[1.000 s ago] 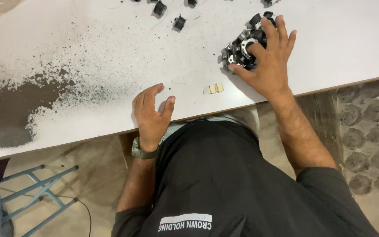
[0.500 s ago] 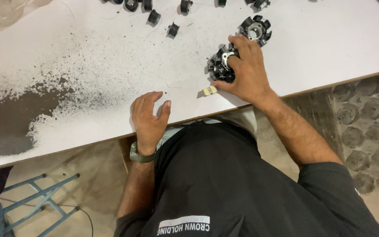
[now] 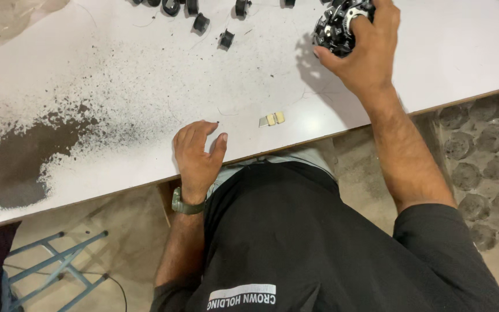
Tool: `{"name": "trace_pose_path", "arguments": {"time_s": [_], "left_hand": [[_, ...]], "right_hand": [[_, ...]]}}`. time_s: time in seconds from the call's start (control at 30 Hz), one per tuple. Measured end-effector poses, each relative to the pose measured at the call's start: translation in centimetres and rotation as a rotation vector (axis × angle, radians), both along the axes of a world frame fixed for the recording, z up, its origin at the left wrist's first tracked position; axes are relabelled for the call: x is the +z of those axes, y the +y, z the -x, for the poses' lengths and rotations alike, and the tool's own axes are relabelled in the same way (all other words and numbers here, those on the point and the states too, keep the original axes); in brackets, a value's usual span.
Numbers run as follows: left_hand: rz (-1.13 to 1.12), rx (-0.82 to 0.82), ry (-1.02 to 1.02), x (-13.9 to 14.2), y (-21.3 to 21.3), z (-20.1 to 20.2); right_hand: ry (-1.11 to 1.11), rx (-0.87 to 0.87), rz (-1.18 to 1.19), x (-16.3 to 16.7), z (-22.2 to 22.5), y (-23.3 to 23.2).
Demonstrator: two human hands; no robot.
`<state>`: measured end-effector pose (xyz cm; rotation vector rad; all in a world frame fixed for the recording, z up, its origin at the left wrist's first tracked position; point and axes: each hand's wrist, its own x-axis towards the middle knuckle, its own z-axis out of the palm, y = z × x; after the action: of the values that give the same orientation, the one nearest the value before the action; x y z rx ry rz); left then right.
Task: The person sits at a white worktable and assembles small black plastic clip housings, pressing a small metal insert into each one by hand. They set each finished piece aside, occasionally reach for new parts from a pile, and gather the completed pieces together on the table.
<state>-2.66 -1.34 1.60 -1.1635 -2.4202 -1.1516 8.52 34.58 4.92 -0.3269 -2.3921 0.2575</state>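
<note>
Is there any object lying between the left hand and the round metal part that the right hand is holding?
Only small pale pieces lie on the white table between left hand and round metal part in right hand.

On the white worktable [image 3: 446,52], the round black-and-silver metal part [image 3: 337,26] sits far right under the right hand [image 3: 365,49]; small pale tabs [image 3: 272,119] lie nearer, the left hand [image 3: 196,153] left of them.

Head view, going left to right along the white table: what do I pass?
Dark powder patch → left hand resting at the table edge → small pale tabs → right hand gripping a black and silver round part.
</note>
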Motion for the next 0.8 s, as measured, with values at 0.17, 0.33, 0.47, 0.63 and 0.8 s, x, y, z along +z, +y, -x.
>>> {"name": "trace_pose_path", "arguments": {"time_s": [0.17,0.33,0.47,0.63,0.8], "left_hand": [[0.013,0.008,0.000,0.2,0.1,-0.1],[0.026,0.011,0.006,0.4,0.4,-0.3],[0.120,-0.170,0.049,0.6,3.1,-1.1],[0.253,-0.275,0.174,0.4,8.6,-2.8],[0.224,-0.285,0.077,0.4,9.0,-2.3]], "right_hand": [[-0.070,-0.078,-0.031,-0.3,-0.8,1.5],[-0.086,-0.217,-0.033,0.7,-4.0,4.8],[-0.103,-0.320,-0.090,2.0,-5.3,8.5],[0.014,-0.371,-0.043,2.9,-4.9,10.6],[0.118,-0.438,0.159,3.4,-3.4,11.4]]}}
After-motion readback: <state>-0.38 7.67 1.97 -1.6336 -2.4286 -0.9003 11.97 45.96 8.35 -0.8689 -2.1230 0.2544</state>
